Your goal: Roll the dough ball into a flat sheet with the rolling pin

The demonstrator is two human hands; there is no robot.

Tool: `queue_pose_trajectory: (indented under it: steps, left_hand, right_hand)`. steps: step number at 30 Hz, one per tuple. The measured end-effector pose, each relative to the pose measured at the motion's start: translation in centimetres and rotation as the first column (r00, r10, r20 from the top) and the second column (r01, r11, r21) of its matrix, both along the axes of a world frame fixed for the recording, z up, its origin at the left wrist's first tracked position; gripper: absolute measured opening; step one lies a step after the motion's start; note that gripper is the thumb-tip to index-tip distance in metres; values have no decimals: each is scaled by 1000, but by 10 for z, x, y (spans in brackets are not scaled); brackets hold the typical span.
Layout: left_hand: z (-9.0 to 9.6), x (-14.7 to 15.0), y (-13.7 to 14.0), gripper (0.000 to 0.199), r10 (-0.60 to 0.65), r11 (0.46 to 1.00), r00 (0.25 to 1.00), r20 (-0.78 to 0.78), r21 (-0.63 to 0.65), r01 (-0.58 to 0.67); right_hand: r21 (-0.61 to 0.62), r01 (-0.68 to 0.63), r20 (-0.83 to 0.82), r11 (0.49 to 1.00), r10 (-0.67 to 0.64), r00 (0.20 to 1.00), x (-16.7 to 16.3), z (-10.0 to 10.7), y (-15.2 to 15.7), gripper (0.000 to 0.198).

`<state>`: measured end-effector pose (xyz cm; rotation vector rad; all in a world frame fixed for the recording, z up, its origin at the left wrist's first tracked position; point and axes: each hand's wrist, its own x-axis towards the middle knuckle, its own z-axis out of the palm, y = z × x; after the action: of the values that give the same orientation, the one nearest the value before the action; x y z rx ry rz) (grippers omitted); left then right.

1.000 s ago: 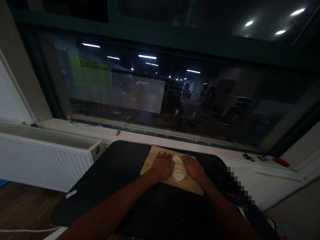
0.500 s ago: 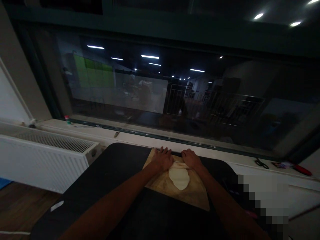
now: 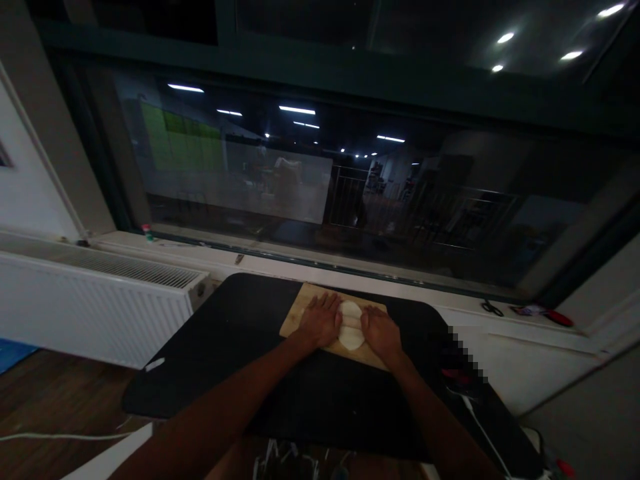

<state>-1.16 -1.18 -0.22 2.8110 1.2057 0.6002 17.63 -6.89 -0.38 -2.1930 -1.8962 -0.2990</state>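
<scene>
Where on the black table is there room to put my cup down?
Left of the board, the table is bare to the white scrap. The near strip by the arms is bare too. Crowded: both hands flank the dough; clutter at right.

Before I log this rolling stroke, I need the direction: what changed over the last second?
Both hands, left hand and right hand, with the rolling pin under them, went from mid-dough to the far edge of the dough, then came back over its middle. The dough remains on the wooden board, which stays on the black table.
</scene>
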Motion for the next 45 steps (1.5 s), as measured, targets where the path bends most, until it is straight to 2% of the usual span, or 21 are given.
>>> queue_pose_trajectory:
  steps: [4,10,15,19,23,27,32,37,41,45]
  left_hand:
    - [-1,-17,-21,55,-63,998,998,-19,-2,63]
    - [2,-56,-42,56,-257,964,964,-73,-95,249]
    - [3,-70,-43,56,-325,945,944,-63,-50,323]
    - [5,-58,-31,58,-322,947,944,-74,-45,319]
    - [9,-39,-10,56,-306,951,950,-59,-52,303]
    - [9,-19,22,58,-279,956,959,-43,-108,273]
    - [10,5,67,61,-211,968,975,-75,-151,198]
    - [16,22,96,57,-157,987,981,-110,-60,151]
    - [17,30,108,54,-113,994,986,-125,-16,112]
    - [12,31,108,42,-49,998,992,-113,-37,45]
  right_hand:
    - [61,8,-51,998,-4,999,-15,-1,-34,52]
    - [103,-77,-195,992,96,976,-35,-3,-82,48]
    - [167,-89,-167,982,118,979,-38,-12,-91,47]
    - [158,-117,-97,980,134,986,-24,-14,-68,51]
    - [115,-79,-87,990,89,992,-9,-6,-32,53]
    - [40,-4,-106,999,9,994,6,7,9,50]
    - [-40,-17,-70,999,14,997,20,20,57,47]
    - [-50,188,-73,981,-192,979,28,23,98,57]
    - [-116,143,-92,983,-154,984,38,21,119,48]
    - [-137,92,-92,986,-105,990,42,17,119,39]
